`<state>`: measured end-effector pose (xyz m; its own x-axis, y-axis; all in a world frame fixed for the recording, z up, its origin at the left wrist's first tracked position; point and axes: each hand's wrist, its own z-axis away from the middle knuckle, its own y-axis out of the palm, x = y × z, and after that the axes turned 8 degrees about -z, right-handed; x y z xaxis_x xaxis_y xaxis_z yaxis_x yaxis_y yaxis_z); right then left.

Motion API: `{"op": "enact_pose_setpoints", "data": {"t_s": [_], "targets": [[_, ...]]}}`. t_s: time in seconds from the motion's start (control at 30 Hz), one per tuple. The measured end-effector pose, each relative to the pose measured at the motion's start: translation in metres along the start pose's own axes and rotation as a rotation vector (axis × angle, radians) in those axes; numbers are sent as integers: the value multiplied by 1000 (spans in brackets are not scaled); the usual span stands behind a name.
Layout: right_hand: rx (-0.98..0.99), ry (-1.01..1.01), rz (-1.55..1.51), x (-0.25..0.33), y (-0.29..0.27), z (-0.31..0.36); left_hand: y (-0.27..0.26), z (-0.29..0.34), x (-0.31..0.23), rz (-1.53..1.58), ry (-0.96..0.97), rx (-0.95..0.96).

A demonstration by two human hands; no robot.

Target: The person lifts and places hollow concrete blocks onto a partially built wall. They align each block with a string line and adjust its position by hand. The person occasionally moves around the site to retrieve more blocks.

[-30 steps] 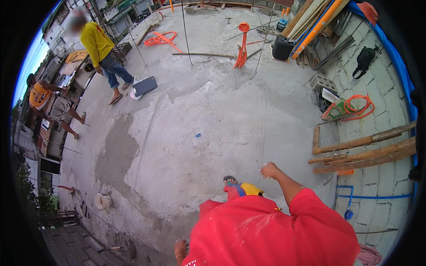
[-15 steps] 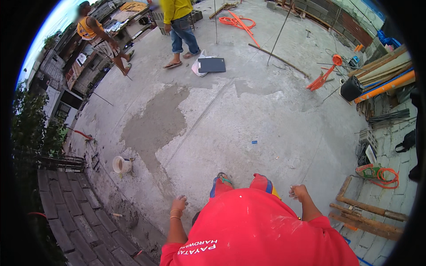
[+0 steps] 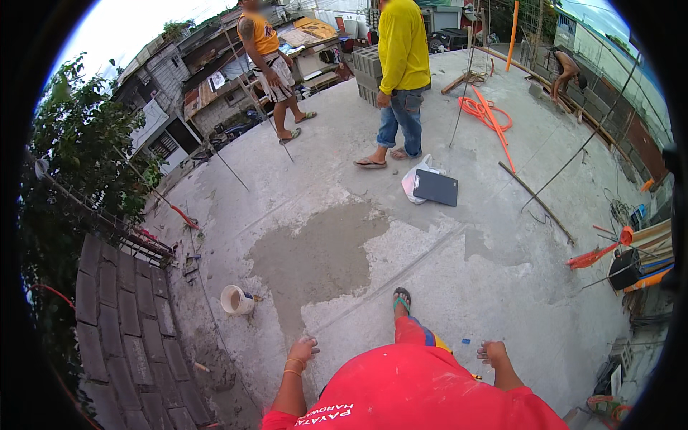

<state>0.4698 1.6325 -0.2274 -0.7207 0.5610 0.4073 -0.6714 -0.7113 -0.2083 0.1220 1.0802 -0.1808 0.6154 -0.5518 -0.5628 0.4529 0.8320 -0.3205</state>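
Note:
My left hand (image 3: pixel 304 350) hangs beside my body over the concrete floor, its fingers loosely spread and holding nothing. On the other side my right hand (image 3: pixel 492 352) is also bare, fingers apart and slightly bent. Between them shows the front of my red shirt (image 3: pixel 401 387), with one foot in a sandal (image 3: pixel 402 301) stepped forward. A white bucket (image 3: pixel 235 301) is the object nearest my left hand, standing beside a damp grey patch (image 3: pixel 319 251) on the floor. Close to my right hand lies a small blue piece (image 3: pixel 466 341).
Grey blocks (image 3: pixel 136 330) form a stack at left. Ahead, a dark clipboard (image 3: pixel 436 188) lies on a bag near a person in yellow (image 3: pixel 403 50); another person wears orange (image 3: pixel 261 36). Thin rebar (image 3: pixel 466 93) stands upright. Orange tubing (image 3: pixel 484 115) and a bar (image 3: pixel 537 201) lie right.
My view has shifted forward and turned left, with one foot now stepped ahead. The bucket and clipboard appear further right and lower. Both hands stay free at my sides.

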Motion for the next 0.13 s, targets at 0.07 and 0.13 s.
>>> {"op": "enact_pose_setpoints", "data": {"t_s": [0.07,0.13], "targets": [[14,22,11,84,29,-39,-19,-23,-30,121,-62,-62],[36,37,101,158,68,-76,-38,-46,-42,236,-149,-130]]}}
